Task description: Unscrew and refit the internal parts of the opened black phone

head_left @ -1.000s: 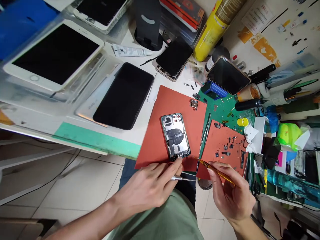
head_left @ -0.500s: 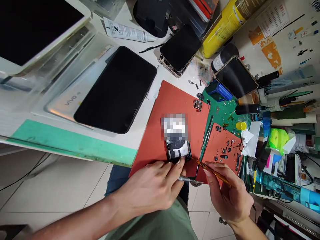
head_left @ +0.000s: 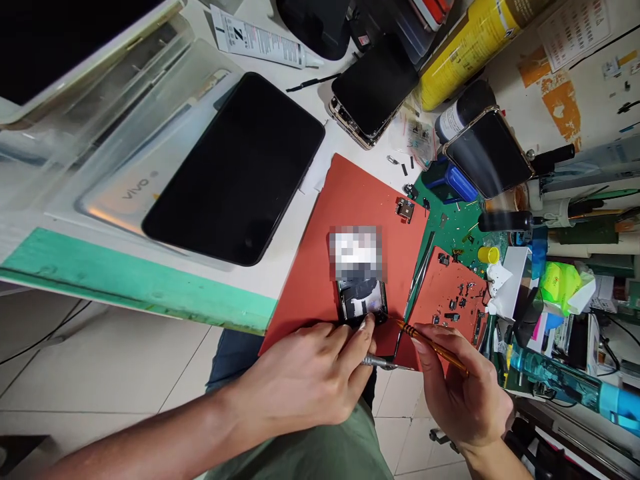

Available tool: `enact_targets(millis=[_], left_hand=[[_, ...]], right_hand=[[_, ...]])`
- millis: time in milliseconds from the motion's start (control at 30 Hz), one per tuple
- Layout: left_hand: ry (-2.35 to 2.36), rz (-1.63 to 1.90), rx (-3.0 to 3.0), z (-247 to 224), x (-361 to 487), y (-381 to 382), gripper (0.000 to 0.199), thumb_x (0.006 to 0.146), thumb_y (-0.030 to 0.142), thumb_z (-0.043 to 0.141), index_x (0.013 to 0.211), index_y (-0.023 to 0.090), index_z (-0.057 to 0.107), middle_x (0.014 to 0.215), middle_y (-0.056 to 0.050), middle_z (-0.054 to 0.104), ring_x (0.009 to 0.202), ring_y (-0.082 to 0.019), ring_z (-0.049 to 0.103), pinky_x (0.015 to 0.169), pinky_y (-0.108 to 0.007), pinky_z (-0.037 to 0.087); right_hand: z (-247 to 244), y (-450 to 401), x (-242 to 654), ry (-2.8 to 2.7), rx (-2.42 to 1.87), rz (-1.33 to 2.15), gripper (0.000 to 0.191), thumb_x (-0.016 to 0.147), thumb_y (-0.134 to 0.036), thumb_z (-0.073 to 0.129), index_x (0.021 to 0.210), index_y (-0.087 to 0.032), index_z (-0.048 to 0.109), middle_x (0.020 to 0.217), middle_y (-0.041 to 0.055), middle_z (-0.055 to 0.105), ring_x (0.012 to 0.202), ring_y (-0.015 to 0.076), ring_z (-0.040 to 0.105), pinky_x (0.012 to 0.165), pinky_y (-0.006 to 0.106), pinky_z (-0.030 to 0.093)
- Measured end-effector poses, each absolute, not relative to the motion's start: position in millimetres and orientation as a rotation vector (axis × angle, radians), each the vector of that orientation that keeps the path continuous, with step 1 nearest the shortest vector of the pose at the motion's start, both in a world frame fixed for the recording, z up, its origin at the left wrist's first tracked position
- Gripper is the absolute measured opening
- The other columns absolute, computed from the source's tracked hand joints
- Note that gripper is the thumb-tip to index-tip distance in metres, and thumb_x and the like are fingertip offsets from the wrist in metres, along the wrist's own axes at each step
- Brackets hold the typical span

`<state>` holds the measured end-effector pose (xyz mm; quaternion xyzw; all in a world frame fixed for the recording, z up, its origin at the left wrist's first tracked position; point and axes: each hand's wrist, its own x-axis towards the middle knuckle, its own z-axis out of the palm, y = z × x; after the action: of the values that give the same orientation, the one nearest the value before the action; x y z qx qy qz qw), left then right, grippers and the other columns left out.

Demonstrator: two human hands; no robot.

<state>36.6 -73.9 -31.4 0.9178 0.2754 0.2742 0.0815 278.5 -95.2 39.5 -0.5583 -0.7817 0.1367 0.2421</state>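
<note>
An opened phone (head_left: 363, 301) lies on the red mat (head_left: 320, 267), its inside facing up and its upper part blurred out. My left hand (head_left: 313, 377) rests across the phone's lower edge, with its fingertips pressing there. Tucked under those fingers is a silver pen-like tool (head_left: 380, 362), its thin point sticking out to the right. In a pinch, my right hand (head_left: 463, 383) holds a slim amber-handled tool (head_left: 435, 348). That tool's fine tip reaches the phone's lower right corner, close to my left fingertips; exact contact is too small to make out.
Tweezers (head_left: 419, 275) lie between the red mat and a smaller red mat (head_left: 450, 277) strewn with tiny parts. A large black-screened device (head_left: 235, 173) lies at left. Behind stand a partly opened phone (head_left: 375, 87), a yellow can (head_left: 467, 53) and a propped phone (head_left: 490, 153).
The view has shifted slightly, so the bench items sit a little farther right. Both hands keep their grips, and the amber tool's tip stays at the phone's lower right corner.
</note>
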Motion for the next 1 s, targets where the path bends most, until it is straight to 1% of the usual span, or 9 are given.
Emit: enact_targets(millis=[167, 400, 500, 600, 700, 800, 833, 900, 1000], left_hand=[[0.817, 0.822, 2.731, -34.5, 36.5, -74.9, 0.017, 0.096, 0.015, 0.061, 0.096, 0.013, 0.078, 0.131, -0.023, 0.081, 0.078, -0.026, 0.076, 0.062, -0.038, 0.055], [0.82, 0.828, 2.709, -34.3, 37.2, -74.4, 0.016, 0.097, 0.015, 0.06, 0.093, 0.014, 0.076, 0.131, -0.023, 0.081, 0.078, -0.026, 0.077, 0.062, -0.038, 0.055], [0.842, 0.846, 2.685, -33.1, 37.9, -74.6, 0.015, 0.096, 0.013, 0.061, 0.087, 0.015, 0.072, 0.13, -0.025, 0.081, 0.075, -0.025, 0.078, 0.06, -0.037, 0.054], [0.861, 0.864, 2.673, -31.6, 38.1, -73.5, 0.016, 0.095, 0.013, 0.06, 0.082, 0.016, 0.069, 0.127, -0.027, 0.081, 0.075, -0.025, 0.079, 0.059, -0.037, 0.054], [0.863, 0.864, 2.677, -29.5, 37.6, -71.2, 0.017, 0.095, 0.013, 0.058, 0.082, 0.016, 0.069, 0.124, -0.025, 0.083, 0.074, -0.025, 0.078, 0.058, -0.036, 0.054], [0.863, 0.858, 2.678, -28.2, 37.5, -69.9, 0.017, 0.094, 0.012, 0.059, 0.08, 0.017, 0.068, 0.124, -0.024, 0.083, 0.071, -0.024, 0.077, 0.057, -0.036, 0.053], [0.866, 0.857, 2.676, -28.3, 37.7, -69.9, 0.018, 0.094, 0.012, 0.059, 0.079, 0.017, 0.067, 0.125, -0.025, 0.082, 0.07, -0.024, 0.077, 0.056, -0.036, 0.053], [0.869, 0.859, 2.675, -29.5, 38.3, -70.6, 0.017, 0.093, 0.013, 0.06, 0.078, 0.017, 0.067, 0.127, -0.025, 0.082, 0.069, -0.024, 0.076, 0.056, -0.036, 0.053], [0.862, 0.862, 2.671, -32.1, 39.1, -71.6, 0.014, 0.093, 0.015, 0.062, 0.082, 0.017, 0.071, 0.127, -0.024, 0.082, 0.071, -0.025, 0.076, 0.056, -0.036, 0.054]], right_hand=[[40.8, -92.1, 277.0, -2.189, -1.537, 0.33, 0.029, 0.1, -0.007, 0.073, 0.125, -0.021, 0.069, 0.1, 0.0051, 0.086, 0.085, 0.0188, 0.086, 0.08, 0.028, 0.074], [43.4, -89.5, 279.8, -2.268, -1.461, 0.297, 0.041, 0.099, -0.005, 0.073, 0.135, -0.023, 0.066, 0.106, 0.0044, 0.087, 0.087, 0.0185, 0.086, 0.082, 0.029, 0.075], [51.1, -83.8, 279.8, -2.409, -1.43, 0.202, 0.039, 0.102, -0.008, 0.071, 0.139, -0.022, 0.067, 0.106, 0.0059, 0.087, 0.088, 0.0189, 0.086, 0.084, 0.03, 0.074], [58.7, -75.5, 277.9, -2.527, -1.348, 0.083, 0.041, 0.1, -0.01, 0.077, 0.139, -0.019, 0.067, 0.099, 0.0056, 0.087, 0.085, 0.0198, 0.085, 0.077, 0.031, 0.073], [62.0, -68.0, 274.8, -2.575, -1.272, 0.044, 0.034, 0.094, -0.007, 0.084, 0.125, -0.015, 0.072, 0.086, 0.0039, 0.083, 0.074, 0.0194, 0.079, 0.067, 0.032, 0.069], [61.7, -62.9, 272.5, -2.564, -1.237, 0.108, 0.022, 0.095, -0.004, 0.08, 0.113, -0.014, 0.073, 0.084, 0.0049, 0.079, 0.072, 0.019, 0.075, 0.062, 0.033, 0.064], [61.3, -61.5, 272.2, -2.559, -1.225, 0.119, 0.021, 0.096, -0.004, 0.077, 0.115, -0.013, 0.073, 0.085, 0.0057, 0.078, 0.072, 0.0193, 0.074, 0.061, 0.034, 0.064], [60.8, -59.0, 272.2, -2.571, -1.187, 0.087, 0.028, 0.096, -0.002, 0.074, 0.123, -0.011, 0.073, 0.086, 0.0061, 0.078, 0.072, 0.0194, 0.073, 0.06, 0.034, 0.063], [61.2, -55.7, 272.7, -2.605, -1.135, 0.014, 0.036, 0.095, -0.002, 0.077, 0.129, -0.012, 0.072, 0.078, 0.0014, 0.075, 0.064, 0.0174, 0.069, 0.059, 0.033, 0.062]])
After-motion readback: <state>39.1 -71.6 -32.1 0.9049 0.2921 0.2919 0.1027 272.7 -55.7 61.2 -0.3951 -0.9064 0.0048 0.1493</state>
